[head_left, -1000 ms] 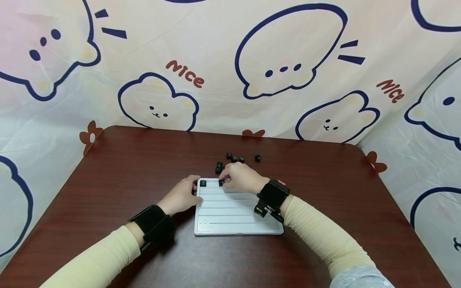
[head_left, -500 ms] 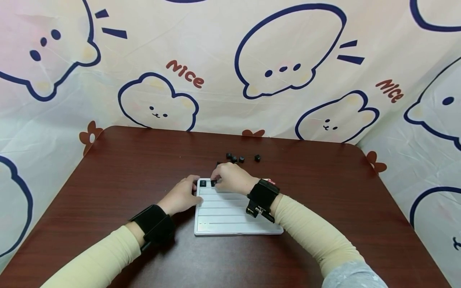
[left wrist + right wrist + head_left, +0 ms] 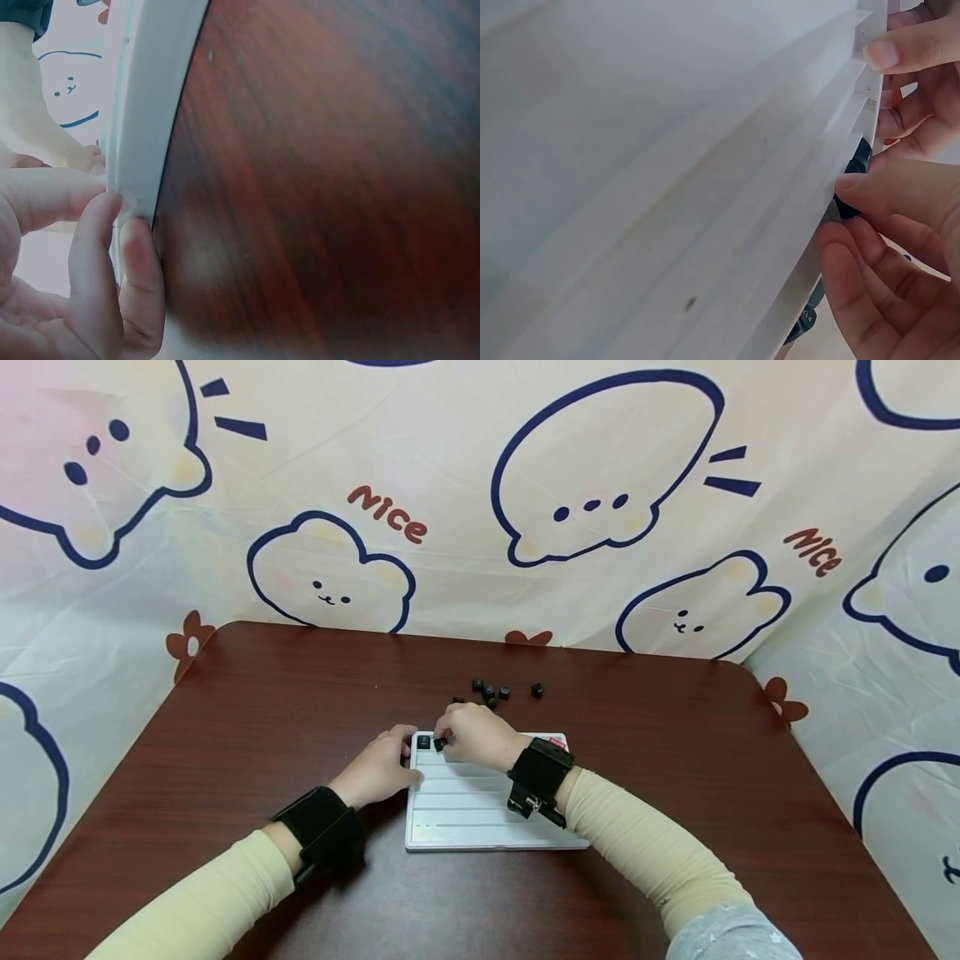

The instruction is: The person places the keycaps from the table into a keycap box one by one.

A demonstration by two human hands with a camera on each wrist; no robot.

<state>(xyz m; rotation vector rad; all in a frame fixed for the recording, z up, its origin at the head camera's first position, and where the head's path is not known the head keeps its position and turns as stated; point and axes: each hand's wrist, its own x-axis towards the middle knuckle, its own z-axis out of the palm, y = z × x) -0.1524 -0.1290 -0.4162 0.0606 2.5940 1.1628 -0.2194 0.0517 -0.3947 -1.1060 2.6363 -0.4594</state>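
Observation:
A white ridged tray (image 3: 480, 814) lies on the table, its grooves running left to right. My left hand (image 3: 378, 768) grips its left edge, thumb on top and fingers along the side wall; the left wrist view shows the fingertips (image 3: 139, 247) against that wall. One black keycap (image 3: 423, 742) sits in the tray's far left corner. Just right of it, my right hand (image 3: 476, 735) pinches a second black keycap (image 3: 440, 744) over the same far row. In the right wrist view this pinched keycap (image 3: 846, 201) is partly hidden by the thumb.
Beyond the tray's far edge several loose black keycaps (image 3: 489, 692) lie in a cluster, with a single keycap (image 3: 537, 690) off to the right. A red label (image 3: 558, 742) marks the tray's far right corner. A printed cloth (image 3: 450, 577) hangs behind the brown table (image 3: 300, 693).
My right hand has moved left along the tray's far row with the keycap, closer to the corner keycap. The left hand has stayed on the tray's edge.

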